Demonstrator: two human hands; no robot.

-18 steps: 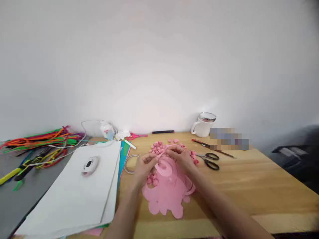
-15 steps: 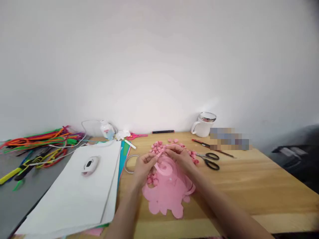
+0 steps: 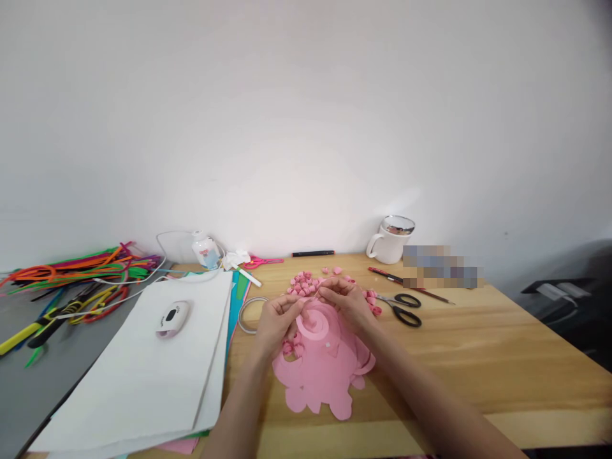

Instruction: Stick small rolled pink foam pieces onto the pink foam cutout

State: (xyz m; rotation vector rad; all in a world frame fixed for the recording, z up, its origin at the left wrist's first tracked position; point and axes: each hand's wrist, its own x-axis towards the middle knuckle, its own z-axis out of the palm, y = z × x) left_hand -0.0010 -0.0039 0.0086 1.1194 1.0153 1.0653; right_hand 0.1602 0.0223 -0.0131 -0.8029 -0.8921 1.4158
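Note:
My left hand [image 3: 277, 322] and my right hand [image 3: 348, 305] meet over the pink pile, thumbs and forefingers pinched. Between them runs a thin end of a pink paper spiral [image 3: 313, 333], whose wide curl hangs just below the fingertips. Under it lie pink paper cutouts [image 3: 318, 376] with rounded, scalloped edges. Small rolled paper pieces [image 3: 302, 280] are heaped behind my hands, with several more by my left wrist and to the right of my right hand. Fingers partly cover the held end.
Right of the pile lie black-handled scissors [image 3: 406, 309], a red pencil [image 3: 382, 275] and a white mug [image 3: 389, 241]. On the left are white paper sheets [image 3: 138, 376] bearing a small white device [image 3: 173, 317], a tape roll [image 3: 246, 315], and colourful pipe cleaners [image 3: 86, 268].
My hands stay almost in place, still pinching. The paper curl below them has shifted slightly and now looks rounder, and less of the strip shows between my fingers.

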